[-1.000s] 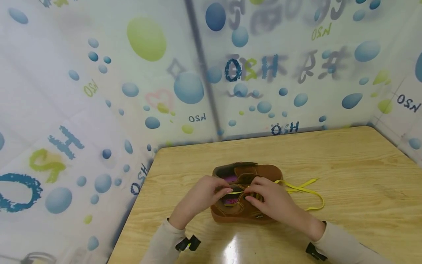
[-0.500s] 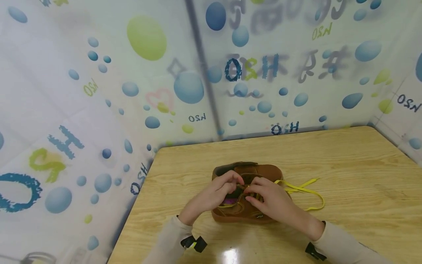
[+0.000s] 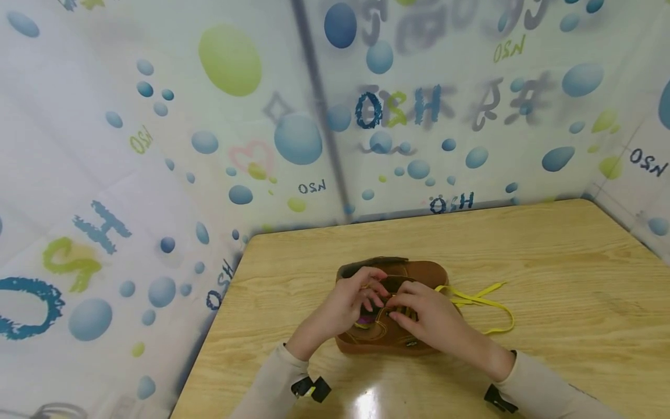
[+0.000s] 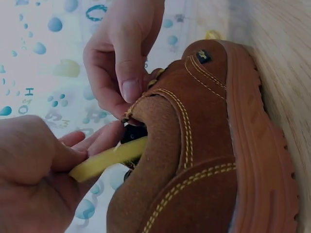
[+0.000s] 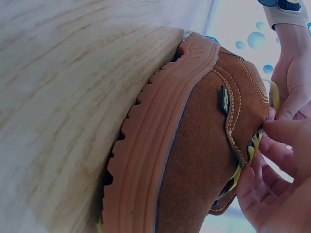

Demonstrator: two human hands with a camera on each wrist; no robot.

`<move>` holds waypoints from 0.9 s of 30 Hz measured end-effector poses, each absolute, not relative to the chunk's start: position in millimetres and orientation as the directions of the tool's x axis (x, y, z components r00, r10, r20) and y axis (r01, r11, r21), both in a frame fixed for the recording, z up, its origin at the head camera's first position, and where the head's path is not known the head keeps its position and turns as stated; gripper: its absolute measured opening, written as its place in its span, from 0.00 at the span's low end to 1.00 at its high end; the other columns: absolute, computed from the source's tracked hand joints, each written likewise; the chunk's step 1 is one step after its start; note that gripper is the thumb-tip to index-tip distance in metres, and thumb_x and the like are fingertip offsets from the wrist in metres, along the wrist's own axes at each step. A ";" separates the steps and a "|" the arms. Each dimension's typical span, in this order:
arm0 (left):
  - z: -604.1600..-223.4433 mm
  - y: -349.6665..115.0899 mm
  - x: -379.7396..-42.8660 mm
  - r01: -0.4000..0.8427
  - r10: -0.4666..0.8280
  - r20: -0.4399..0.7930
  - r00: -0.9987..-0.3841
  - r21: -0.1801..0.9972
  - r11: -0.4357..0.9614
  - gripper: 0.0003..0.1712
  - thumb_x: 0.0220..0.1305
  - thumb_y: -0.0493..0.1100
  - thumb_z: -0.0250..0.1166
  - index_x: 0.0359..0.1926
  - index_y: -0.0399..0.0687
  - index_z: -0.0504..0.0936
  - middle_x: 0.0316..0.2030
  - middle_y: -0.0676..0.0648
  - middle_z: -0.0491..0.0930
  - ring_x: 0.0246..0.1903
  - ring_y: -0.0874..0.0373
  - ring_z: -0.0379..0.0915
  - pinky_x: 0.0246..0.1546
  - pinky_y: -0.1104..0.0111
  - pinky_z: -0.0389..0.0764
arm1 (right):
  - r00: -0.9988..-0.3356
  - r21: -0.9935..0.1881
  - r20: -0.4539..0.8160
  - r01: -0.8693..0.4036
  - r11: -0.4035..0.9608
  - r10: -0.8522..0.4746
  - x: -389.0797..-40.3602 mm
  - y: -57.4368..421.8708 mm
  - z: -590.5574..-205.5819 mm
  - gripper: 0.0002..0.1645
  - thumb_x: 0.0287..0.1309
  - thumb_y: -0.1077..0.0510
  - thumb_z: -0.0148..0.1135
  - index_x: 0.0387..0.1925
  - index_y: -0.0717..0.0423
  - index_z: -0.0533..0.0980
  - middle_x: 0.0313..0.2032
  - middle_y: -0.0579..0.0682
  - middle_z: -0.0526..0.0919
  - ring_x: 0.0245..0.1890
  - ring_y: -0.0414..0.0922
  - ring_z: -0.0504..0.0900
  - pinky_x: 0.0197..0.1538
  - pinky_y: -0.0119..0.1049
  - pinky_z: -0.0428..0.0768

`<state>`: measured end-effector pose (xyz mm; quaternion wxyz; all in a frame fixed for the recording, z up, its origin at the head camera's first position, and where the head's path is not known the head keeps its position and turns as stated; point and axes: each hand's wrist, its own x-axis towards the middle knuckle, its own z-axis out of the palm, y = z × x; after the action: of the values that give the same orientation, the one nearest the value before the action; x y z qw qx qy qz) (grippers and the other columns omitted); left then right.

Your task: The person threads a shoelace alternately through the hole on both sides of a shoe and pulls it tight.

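My right hand pinches the laced edge of the near brown shoe at an eyelet, thumb against fingers. My left hand is just beside it over the shoe's opening, fingers bent, with a yellow lace running from it into the shoe; I can't tell whether my thumb clamps that strip. The shoe stands upright on the wooden table, a far shoe next to it, loose lace ends trailing past the toes.
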<state>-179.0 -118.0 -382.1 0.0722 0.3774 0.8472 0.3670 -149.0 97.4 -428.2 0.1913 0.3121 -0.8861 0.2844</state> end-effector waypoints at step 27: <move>-400.6 -117.0 -176.5 0.782 0.776 0.228 -0.588 -0.082 0.617 0.17 0.65 0.37 0.65 0.21 0.58 0.76 0.20 0.59 0.74 0.22 0.69 0.57 0.22 0.80 0.56 | -0.695 -0.435 0.583 -0.705 0.560 -0.420 -151.2 97.8 -433.5 0.09 0.54 0.55 0.72 0.37 0.41 0.82 0.36 0.36 0.79 0.32 0.32 0.74 0.32 0.24 0.72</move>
<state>-176.5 -117.0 -400.6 -0.1215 0.4371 0.8911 0.0135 -151.2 97.8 -433.5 0.2121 0.3280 -0.8574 0.3350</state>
